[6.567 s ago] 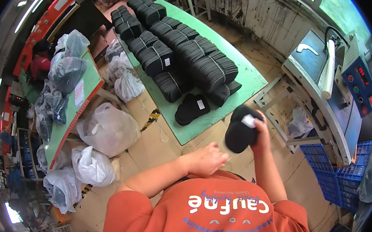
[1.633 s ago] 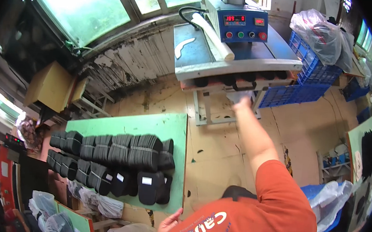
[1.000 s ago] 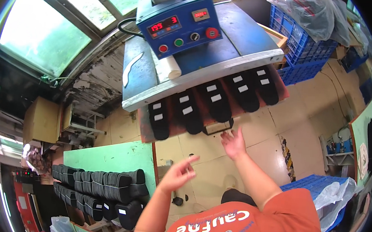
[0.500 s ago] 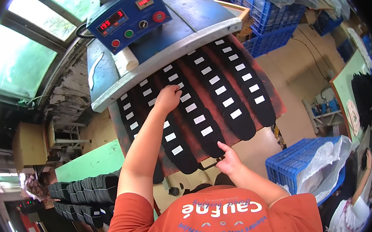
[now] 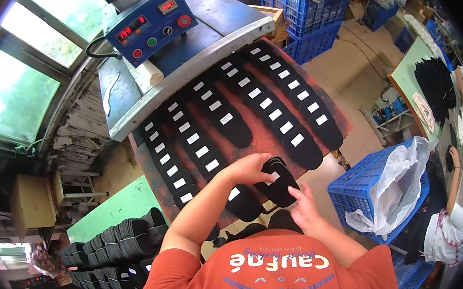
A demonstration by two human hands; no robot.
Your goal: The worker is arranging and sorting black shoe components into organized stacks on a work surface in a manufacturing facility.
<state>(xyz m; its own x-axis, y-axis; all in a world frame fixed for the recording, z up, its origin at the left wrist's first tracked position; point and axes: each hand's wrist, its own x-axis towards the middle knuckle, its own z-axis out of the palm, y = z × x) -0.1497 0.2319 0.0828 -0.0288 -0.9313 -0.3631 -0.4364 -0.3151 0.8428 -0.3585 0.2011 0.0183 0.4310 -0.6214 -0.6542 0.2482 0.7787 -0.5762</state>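
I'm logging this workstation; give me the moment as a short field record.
Left hand: grips a small black stack, thumb at its white label
Right hand: open beside the stack; contact unclear
Board: reddish, bearing rows of overlapping black pieces with white labels
Machine: blue control box, red displays lit
Lower left: green table with black bundles
Right: blue crate, plastic sheet; co-worker's arm beyond

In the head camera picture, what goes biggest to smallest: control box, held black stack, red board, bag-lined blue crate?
1. Red board
2. Bag-lined blue crate
3. Control box
4. Held black stack
Sizes as they look here.
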